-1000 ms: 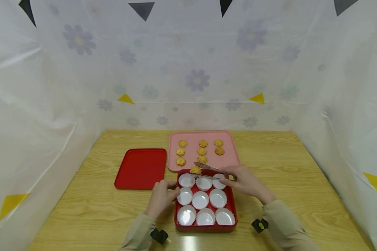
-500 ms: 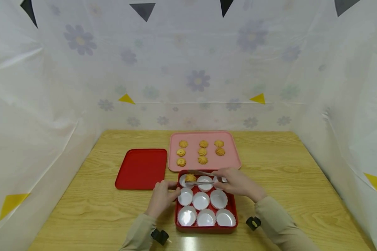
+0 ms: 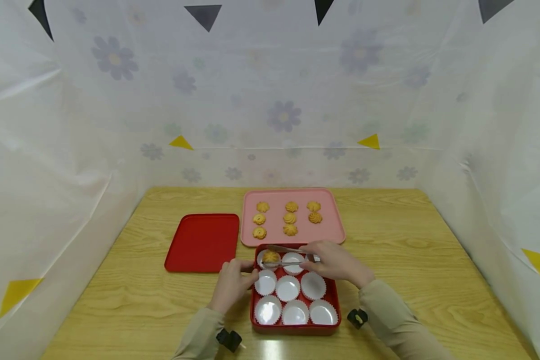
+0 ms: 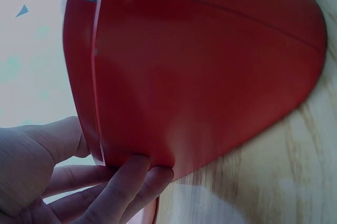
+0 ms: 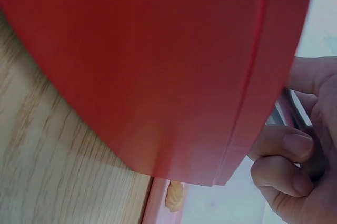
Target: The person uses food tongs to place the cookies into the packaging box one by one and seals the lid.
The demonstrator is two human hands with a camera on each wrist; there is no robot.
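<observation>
One cookie [image 3: 271, 256] sits between tongs [image 3: 282, 248], eleven o'clock in box [image 3: 296, 330]; right hand [image 3: 333, 260] grips tongs; left hand [image 3: 231, 281] holds box; squeezing hard might crumble it

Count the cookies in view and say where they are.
9. Eight cookies are on the pink tray: three left, three middle, two right. One cookie is between the tongs, at the far-left cup in the red box. The right hand may hide more.

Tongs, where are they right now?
In the head view, the tongs are in the person's right hand, over the red box's far row, their tips around a cookie at the far-left paper cup.
</observation>
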